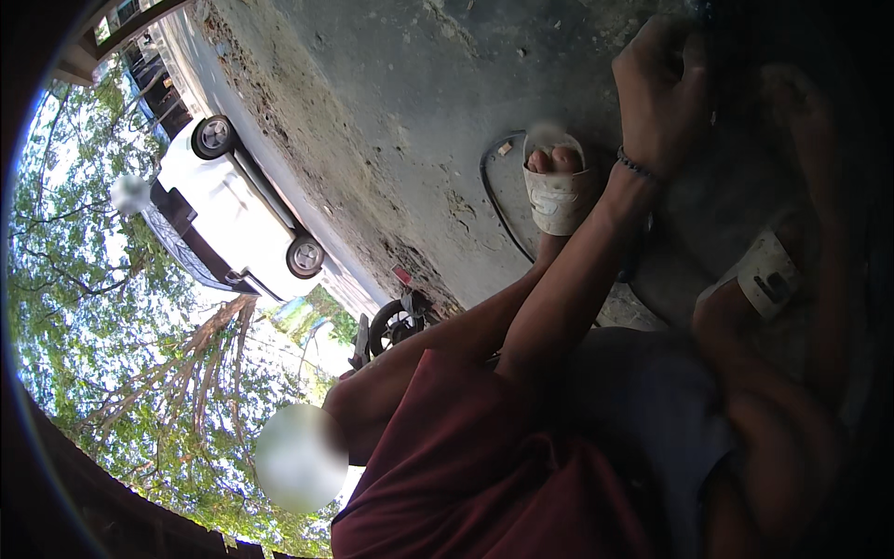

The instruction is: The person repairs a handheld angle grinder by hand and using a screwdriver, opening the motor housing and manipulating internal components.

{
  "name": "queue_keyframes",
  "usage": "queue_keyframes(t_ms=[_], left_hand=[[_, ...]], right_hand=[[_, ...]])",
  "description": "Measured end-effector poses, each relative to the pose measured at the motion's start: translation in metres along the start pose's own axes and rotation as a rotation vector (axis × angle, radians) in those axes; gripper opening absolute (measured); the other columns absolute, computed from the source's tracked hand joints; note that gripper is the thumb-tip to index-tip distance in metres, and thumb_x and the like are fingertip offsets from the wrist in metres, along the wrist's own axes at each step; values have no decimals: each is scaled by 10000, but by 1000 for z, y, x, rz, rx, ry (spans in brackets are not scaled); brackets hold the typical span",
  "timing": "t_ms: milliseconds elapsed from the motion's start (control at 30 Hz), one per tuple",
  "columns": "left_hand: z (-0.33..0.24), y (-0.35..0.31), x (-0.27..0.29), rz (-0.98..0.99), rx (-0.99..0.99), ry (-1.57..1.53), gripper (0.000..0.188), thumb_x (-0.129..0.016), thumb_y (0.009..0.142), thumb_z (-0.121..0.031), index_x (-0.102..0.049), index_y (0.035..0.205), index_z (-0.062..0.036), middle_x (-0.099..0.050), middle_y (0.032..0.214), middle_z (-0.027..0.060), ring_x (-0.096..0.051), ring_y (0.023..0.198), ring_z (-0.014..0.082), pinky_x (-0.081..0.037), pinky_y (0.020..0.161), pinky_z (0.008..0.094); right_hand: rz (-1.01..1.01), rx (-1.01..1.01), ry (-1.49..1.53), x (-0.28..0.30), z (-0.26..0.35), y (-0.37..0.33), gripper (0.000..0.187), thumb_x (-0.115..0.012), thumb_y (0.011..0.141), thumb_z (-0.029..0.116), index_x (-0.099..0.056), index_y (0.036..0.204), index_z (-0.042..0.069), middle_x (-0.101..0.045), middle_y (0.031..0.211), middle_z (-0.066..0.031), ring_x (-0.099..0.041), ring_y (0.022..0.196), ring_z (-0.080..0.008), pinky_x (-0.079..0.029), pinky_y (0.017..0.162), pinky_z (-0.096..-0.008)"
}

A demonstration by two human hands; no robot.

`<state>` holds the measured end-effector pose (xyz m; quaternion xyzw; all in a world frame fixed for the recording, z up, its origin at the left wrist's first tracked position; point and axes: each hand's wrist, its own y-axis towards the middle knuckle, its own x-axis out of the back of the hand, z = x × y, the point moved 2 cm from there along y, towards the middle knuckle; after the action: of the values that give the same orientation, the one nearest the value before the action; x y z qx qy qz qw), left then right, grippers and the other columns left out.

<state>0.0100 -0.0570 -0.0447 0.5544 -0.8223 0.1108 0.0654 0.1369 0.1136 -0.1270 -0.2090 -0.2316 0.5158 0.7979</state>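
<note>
My left hand (656, 93), with a dark beaded bracelet (637, 166) at the wrist, reaches over the grey concrete floor. Its fingers are curled closed, and whatever they hold, if anything, is lost in dark shadow. Beyond it, at the right, my right hand (793, 93) is a dim shape in deep shade, and its fingers cannot be made out. Beside my left forearm is a foot in a pale sandal (559, 200). The other pale sandal (768, 275) shows near my right arm. Maroon shorts (466, 456) cover my bent leg.
A black cable or hose (489, 186) curves across the floor (410, 93) by the left foot. Outside stand a white car (233, 200) and a partly hidden motorbike (396, 326), with a leafy tree (200, 354) nearby. Rough dirt (279, 140) edges the concrete.
</note>
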Motion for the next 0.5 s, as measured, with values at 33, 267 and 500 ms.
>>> queue_keyframes(t_ms=[33,267,500], left_hand=[[4,0,1,-39,-106,37,170,-615,968,-109,-697,987,38,-717,786,117,-671,598,147,-487,517,284],[-13,7,22,139,166,288,215,-608,971,-182,-698,1035,2,-699,833,172,-698,730,263,-527,675,379],[5,-7,8,138,-17,344,164,-724,903,-152,-738,1023,-41,-723,934,117,-708,726,190,-551,626,303]], right_hand=[[38,119,18,-1,9,0,264,-668,996,233,-691,1160,28,-694,939,-15,-586,770,-79,-472,675,-244],[61,370,-9,-9,56,-12,266,-660,993,234,-687,1136,11,-712,931,-46,-616,762,-106,-478,671,-257],[-8,180,-69,-22,57,-18,329,-639,997,349,-723,1114,53,-703,795,-38,-650,679,-112,-530,647,-281]])
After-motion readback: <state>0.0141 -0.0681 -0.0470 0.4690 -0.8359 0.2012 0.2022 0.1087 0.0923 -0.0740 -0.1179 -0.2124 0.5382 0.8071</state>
